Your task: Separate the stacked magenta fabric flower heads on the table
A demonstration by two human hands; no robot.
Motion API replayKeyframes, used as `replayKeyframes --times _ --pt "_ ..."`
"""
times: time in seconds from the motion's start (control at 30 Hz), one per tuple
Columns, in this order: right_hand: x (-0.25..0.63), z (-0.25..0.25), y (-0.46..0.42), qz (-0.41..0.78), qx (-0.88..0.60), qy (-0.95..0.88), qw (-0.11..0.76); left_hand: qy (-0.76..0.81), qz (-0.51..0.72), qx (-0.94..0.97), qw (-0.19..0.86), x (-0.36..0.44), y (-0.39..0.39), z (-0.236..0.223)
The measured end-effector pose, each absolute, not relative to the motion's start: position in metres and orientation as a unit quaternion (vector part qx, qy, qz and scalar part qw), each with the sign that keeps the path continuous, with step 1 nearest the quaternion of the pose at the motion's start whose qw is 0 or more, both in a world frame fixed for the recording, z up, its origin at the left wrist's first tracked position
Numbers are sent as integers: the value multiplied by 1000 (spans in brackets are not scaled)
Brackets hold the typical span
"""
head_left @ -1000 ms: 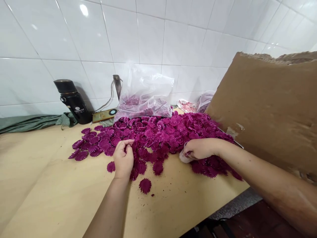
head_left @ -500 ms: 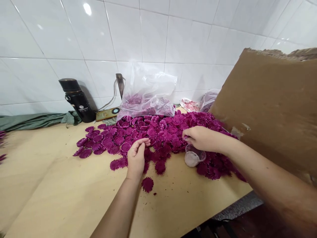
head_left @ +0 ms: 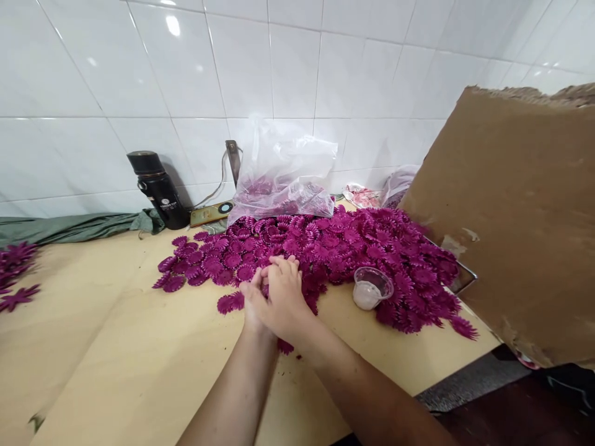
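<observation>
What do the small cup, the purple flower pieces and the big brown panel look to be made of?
Small cup: probably clear plastic, glossy; the wall is see-through and the rim catches light.
Purple flower pieces: perhaps fabric, with a slight sheen on the toothed edges, though another thin sheet material is possible.
Brown panel: apparently cardboard, mostly matte, with a ragged, torn-looking top edge.

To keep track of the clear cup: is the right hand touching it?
Apart. The head view shows a strip of tabletop between the right hand and the clear cup.

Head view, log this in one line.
right hand: overlapping left hand | clear cup: unheld | purple flowers: piled, beside clear cup
</observation>
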State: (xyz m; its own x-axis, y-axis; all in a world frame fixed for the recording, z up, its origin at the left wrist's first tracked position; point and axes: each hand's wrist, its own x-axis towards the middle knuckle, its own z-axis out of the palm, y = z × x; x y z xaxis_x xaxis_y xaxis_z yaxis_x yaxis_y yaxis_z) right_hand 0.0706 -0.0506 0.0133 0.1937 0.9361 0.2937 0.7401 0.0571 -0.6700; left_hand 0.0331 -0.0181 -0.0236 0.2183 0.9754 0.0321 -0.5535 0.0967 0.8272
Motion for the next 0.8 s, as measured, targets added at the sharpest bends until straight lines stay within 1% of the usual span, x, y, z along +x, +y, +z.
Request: replayKeyframes --times 0.07,0.13,0.23,0.3,0.4,0.5,0.6,0.67,0.77,0.8 --pt "70 15 -37 109 -706 -569 408 285 525 295 746 35 -23 -12" --pt "73 15 -22 103 -720 -546 416 288 499 244 780 35 -27 0" --pt "79 13 -13 119 -722 -558 391 293 487 191 800 32 -29 10" --pt "75 10 -20 131 -698 -592 380 299 494 148 803 28 -28 9" --pt "61 8 -36 133 -635 -652 393 279 523 98 800 22 -24 5" --pt "59 14 -33 131 -626 -662 390 237 532 98 807 22 -24 10" --pt "75 23 -11 122 -655 -642 378 201 524 125 818 27 -28 21" --pt "86 26 -1 124 -679 -626 363 203 506 124 829 30 -30 24" --pt "86 19 -11 114 -667 -644 356 225 471 113 846 30 -29 16" --pt "81 15 -19 104 -641 -669 362 221 487 114 838 29 -28 11"
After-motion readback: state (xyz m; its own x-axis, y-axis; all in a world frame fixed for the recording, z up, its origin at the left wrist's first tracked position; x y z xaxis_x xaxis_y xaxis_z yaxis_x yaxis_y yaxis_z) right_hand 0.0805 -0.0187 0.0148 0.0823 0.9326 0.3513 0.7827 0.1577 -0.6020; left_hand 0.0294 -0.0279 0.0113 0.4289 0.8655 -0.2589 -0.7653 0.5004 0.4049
